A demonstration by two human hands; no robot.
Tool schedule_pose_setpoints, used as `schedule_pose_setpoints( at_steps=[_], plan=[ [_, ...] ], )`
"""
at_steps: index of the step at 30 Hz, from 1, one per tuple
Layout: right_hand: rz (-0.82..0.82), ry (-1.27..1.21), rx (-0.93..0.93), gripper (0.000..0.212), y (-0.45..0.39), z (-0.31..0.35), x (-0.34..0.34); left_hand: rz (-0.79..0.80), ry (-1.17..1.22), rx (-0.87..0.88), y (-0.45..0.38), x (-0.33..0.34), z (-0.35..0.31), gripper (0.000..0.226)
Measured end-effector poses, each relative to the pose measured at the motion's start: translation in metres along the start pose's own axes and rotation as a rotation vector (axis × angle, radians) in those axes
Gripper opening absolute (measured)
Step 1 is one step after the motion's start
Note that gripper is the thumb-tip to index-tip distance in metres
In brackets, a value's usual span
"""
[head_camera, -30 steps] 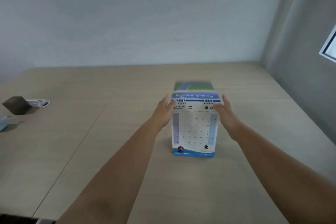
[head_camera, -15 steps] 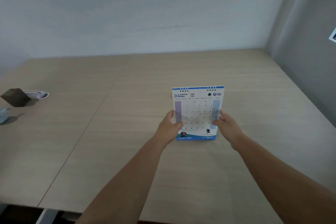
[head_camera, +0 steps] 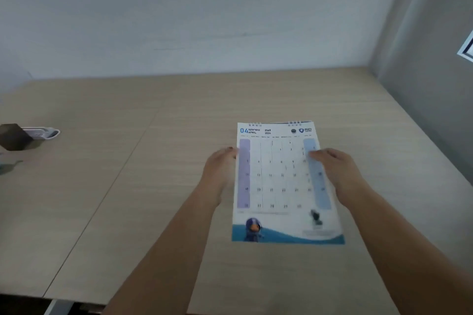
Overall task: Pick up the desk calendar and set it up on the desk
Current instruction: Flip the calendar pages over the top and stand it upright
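The calendar [head_camera: 284,184] is held above the table [head_camera: 128,186], its blurred wave-printed bottom edge nearest and its spiral top edge farthest. The left hand [head_camera: 220,174] grips its left edge and the right hand [head_camera: 335,171] its right edge, thumb on the April page. Far left sits a dark block [head_camera: 12,135].

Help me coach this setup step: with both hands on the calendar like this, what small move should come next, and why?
Probably tip the calendar up onto its bottom edge and lower that edge to the desk. The left hand and right hand each have a grip on a side edge, the April page faces the camera, and it does not look stood up yet.
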State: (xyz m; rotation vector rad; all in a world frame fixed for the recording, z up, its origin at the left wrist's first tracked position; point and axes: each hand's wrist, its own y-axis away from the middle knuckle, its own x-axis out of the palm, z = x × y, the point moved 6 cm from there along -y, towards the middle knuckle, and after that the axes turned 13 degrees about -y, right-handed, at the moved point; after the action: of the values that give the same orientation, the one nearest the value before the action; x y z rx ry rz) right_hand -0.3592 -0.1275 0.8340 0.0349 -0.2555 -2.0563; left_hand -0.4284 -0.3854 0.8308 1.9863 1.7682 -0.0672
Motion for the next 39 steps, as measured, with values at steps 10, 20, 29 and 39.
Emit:
schedule_pose_setpoints(
  at_steps=[10,20,29,39],
  plan=[
    [0.213,-0.169,-0.069,0.045,-0.046,0.087,0.042,0.056,0.017,0.175,-0.022,0.0,-0.078,0.046],
    [0.313,-0.02,0.078,0.049,-0.006,-0.046,0.04,0.2,-0.257,0.172,-0.008,0.036,0.009,0.045],
    [0.234,0.069,0.034,0.041,-0.005,-0.051,0.036,0.173,-0.454,0.106,-0.012,0.053,0.04,0.075],
    [0.046,-0.054,0.087,0.016,0.009,0.007,0.002,0.036,-0.382,0.2,0.031,-0.021,-0.022,0.035]
  ],
)
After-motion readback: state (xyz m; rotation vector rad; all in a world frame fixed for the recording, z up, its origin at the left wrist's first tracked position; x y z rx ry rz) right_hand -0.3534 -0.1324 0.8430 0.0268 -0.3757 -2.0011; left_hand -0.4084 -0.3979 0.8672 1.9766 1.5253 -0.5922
